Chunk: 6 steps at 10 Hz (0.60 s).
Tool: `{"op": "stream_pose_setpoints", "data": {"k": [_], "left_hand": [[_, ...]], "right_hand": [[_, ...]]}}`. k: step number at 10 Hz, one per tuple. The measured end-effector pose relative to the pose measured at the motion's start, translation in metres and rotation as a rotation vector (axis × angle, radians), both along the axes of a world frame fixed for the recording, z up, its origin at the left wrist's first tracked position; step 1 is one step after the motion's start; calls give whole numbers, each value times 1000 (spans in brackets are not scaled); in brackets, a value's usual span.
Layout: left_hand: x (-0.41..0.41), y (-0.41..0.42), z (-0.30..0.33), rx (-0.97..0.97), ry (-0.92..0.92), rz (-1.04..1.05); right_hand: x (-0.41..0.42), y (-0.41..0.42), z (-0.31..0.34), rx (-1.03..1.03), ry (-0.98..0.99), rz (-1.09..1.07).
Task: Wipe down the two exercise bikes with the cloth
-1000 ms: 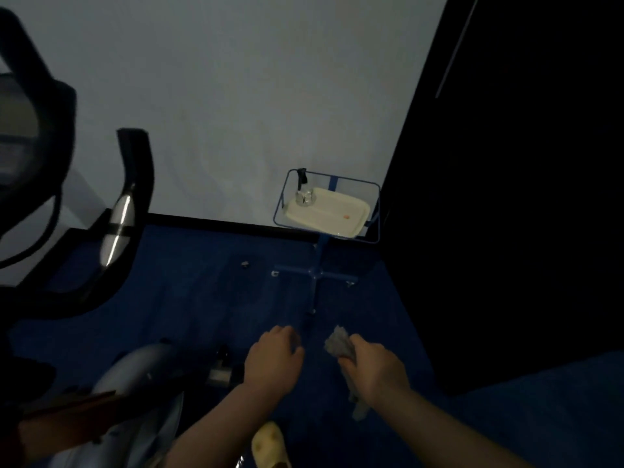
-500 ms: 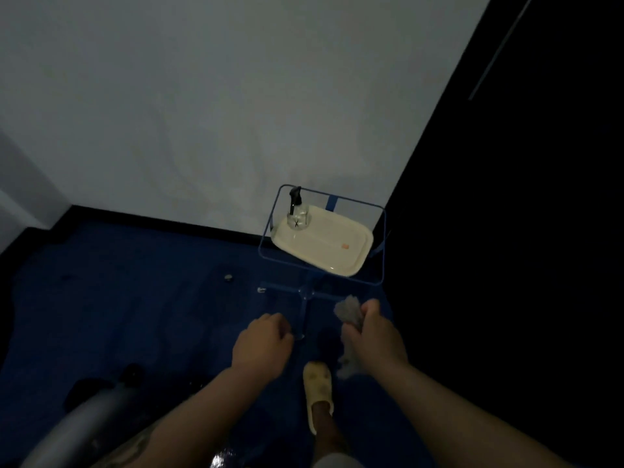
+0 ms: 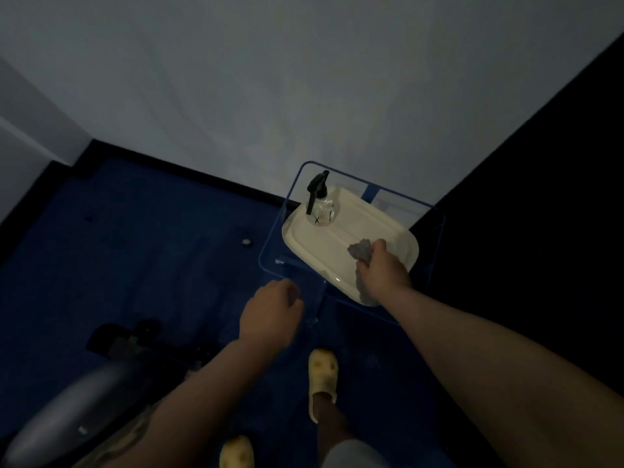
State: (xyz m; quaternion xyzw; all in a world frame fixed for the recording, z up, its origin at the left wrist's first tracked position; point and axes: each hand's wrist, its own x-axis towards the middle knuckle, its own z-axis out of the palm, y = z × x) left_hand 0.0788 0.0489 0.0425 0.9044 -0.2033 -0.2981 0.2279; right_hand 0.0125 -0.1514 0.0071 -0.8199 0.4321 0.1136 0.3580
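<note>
Both forearms are bare, with no sleeves in view. The 2 feet wear pale yellow perforated foam slippers (image 3: 323,376), and a light grey trouser hem (image 3: 351,452) covers 1 leg.

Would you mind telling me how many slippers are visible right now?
2: one slipper on the floor below the tray, the other slipper at the bottom edge, cut off.
</note>
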Motion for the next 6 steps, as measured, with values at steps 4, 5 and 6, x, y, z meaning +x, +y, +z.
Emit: {"op": "stream_pose_setpoints", "data": {"k": [4,5,6], "left_hand": [[7,38,-31,133,92,83],[7,47,-18,117,76,42],[6,60,-1,86,36,-4]], "right_hand": [[12,10,-47,-5,168,-24],[-9,38,-32,28,118,-2],[-34,71,-17,56,97,-38]]}}
